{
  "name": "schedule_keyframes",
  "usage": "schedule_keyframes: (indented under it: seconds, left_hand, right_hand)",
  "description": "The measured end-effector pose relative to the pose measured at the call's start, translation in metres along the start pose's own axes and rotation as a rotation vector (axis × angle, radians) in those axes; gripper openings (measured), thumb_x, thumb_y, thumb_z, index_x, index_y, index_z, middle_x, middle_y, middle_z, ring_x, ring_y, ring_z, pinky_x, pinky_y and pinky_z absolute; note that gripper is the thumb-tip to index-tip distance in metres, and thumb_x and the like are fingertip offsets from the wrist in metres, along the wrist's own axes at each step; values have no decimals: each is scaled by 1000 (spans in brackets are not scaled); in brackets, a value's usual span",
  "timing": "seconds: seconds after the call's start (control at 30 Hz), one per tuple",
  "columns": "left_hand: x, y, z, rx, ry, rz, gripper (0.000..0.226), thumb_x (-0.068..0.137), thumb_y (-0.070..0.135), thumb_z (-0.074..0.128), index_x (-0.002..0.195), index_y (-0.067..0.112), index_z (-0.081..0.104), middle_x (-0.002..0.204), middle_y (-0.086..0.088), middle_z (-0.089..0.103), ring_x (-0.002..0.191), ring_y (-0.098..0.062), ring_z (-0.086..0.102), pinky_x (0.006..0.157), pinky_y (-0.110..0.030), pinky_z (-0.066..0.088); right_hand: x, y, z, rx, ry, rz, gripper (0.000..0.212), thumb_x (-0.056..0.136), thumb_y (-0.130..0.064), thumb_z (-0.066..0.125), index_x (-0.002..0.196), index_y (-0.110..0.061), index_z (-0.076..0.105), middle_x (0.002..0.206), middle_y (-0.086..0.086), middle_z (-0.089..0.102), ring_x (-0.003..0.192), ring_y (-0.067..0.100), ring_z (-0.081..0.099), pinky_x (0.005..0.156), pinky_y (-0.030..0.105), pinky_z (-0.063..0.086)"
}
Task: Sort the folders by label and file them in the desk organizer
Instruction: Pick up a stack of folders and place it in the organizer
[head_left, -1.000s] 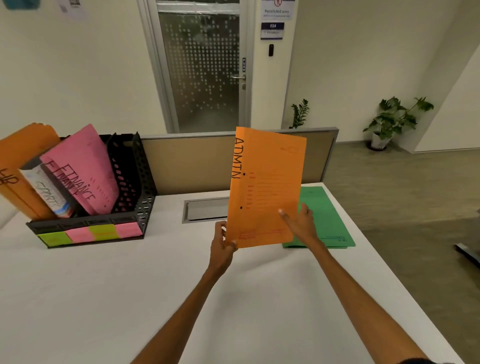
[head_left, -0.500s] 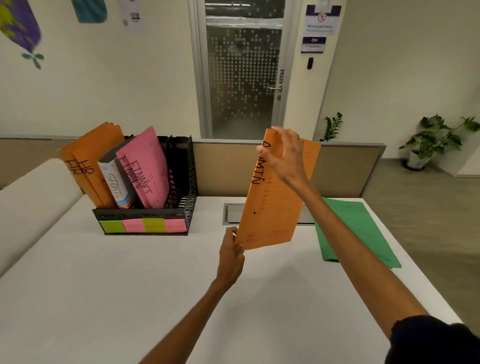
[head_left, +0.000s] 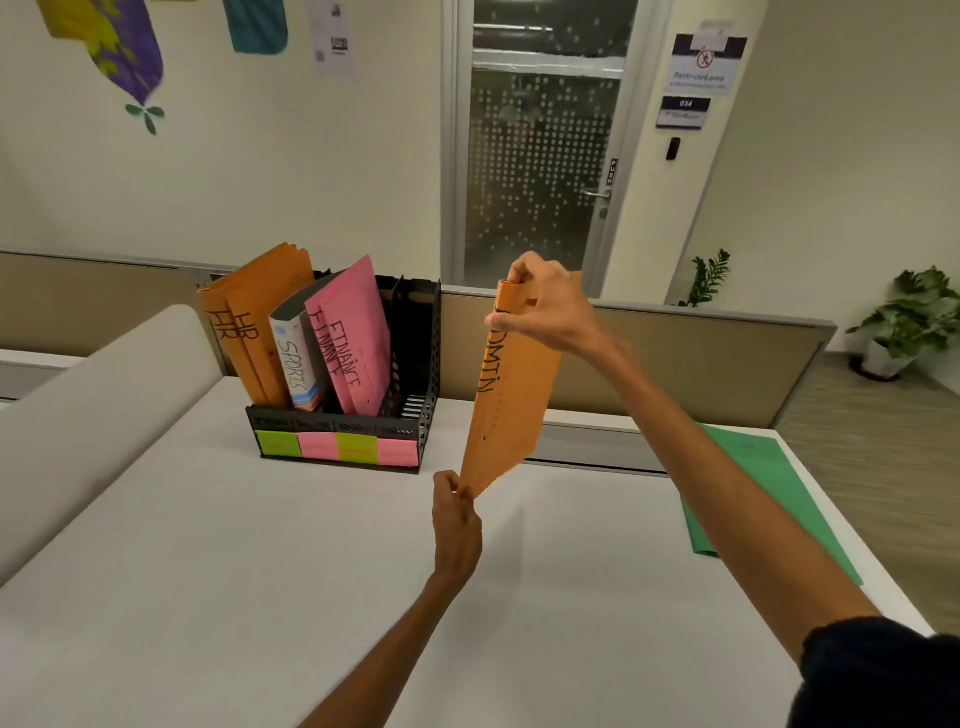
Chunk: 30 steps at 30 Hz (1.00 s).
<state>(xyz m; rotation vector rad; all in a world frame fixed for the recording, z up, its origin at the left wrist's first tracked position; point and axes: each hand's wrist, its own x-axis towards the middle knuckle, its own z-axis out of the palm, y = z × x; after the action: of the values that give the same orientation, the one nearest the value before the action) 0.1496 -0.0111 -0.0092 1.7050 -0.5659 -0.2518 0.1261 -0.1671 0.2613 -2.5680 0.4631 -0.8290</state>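
Observation:
An orange folder marked ADMIN hangs upright above the white desk, turned nearly edge-on. My right hand grips its top corner and my left hand pinches its bottom corner. To its left stands the black desk organizer with green and pink sticky labels on its front. It holds two orange HR folders, a grey SPORTS folder and two pink FINANCE folders; its rightmost slot is empty. A green folder lies flat on the desk at the right, partly under my right arm.
A beige partition runs along the desk's far edge, with a grey cable tray in front of it. A padded beige panel borders the desk on the left. Potted plants stand on the floor at the right.
My right hand moved from the folder's lower edge to its top corner. The ADMIN folder has turned from facing me to nearly edge-on and sits closer to the organizer. My view shifted left.

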Motion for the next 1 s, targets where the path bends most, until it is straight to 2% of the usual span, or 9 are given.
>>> schedule_keyframes:
  seconds: [0.1, 0.23, 0.33, 0.43, 0.5, 0.57, 0.7, 0.87, 1.0]
  left_hand:
    - [2, 3, -8, -32, 36, -15, 18, 100, 1, 39, 92, 17, 36, 90, -19, 48, 72, -31, 47, 59, -35, 40]
    - [11, 3, -28, -96, 31, -15, 17, 101, 20, 45, 88, 27, 36, 85, -12, 50, 70, -18, 48, 57, -24, 43]
    - [19, -3, -48, -138, 0, -28, 20, 96, 45, 46, 99, 25, 46, 103, 1, 57, 98, -16, 56, 82, -28, 48]
    - [30, -2, -62, -335, -49, -199, 28, 101, 39, 39, 118, 19, 50, 121, -7, 57, 113, -26, 55, 97, -45, 46]
    - [39, 0, -68, -415, -63, -323, 42, 103, 35, 33, 127, 4, 50, 123, -18, 58, 115, -34, 58, 94, -50, 48]
    - [46, 6, -73, -389, -85, -341, 48, 104, 34, 31, 131, -1, 50, 125, -21, 57, 118, -36, 57, 89, -49, 51]
    - [56, 18, -83, -374, -78, -318, 50, 103, 37, 31, 141, 7, 44, 140, -18, 48, 130, -34, 45, 101, -56, 44]
    - [73, 22, -95, -366, -125, -348, 59, 98, 51, 35, 147, 17, 38, 148, -11, 42, 136, -32, 39, 105, -60, 39]
    - [89, 30, -104, -369, -167, -384, 65, 95, 59, 33, 147, 20, 37, 147, -12, 42, 134, -34, 41, 101, -62, 42]
  right_hand:
    - [5, -20, 1, 126, -138, -52, 45, 66, -35, 85, 95, -22, 52, 91, -6, 60, 87, 10, 56, 72, 28, 52]
    - [9, -41, 4, 222, -212, -130, 37, 74, -18, 81, 100, -13, 55, 90, -6, 61, 84, 3, 61, 82, 29, 54]
    - [10, -55, 8, 217, -208, -202, 31, 78, -14, 76, 100, -13, 54, 94, -2, 61, 94, 15, 62, 92, 35, 51]
    - [15, -69, 12, 237, -196, -248, 30, 79, -14, 74, 100, -15, 53, 95, -1, 59, 95, 17, 61, 92, 36, 52]
    - [19, -78, 15, 260, -209, -250, 30, 80, -14, 73, 101, -16, 51, 98, 1, 58, 98, 19, 60, 93, 36, 51]
    - [23, -84, 20, 281, -228, -250, 30, 80, -13, 71, 101, -18, 50, 102, 4, 57, 101, 20, 59, 92, 33, 52]
    - [34, -88, 31, 308, -196, -235, 31, 80, -12, 70, 102, -23, 50, 100, -5, 53, 102, 11, 56, 80, 14, 49]
    - [45, -88, 46, 309, -148, -199, 34, 80, -12, 70, 101, -28, 49, 98, -12, 51, 103, 10, 54, 89, 29, 52]
    - [55, -92, 56, 284, -127, -181, 31, 81, -10, 68, 104, -20, 50, 99, -3, 54, 98, 13, 57, 81, 22, 55]
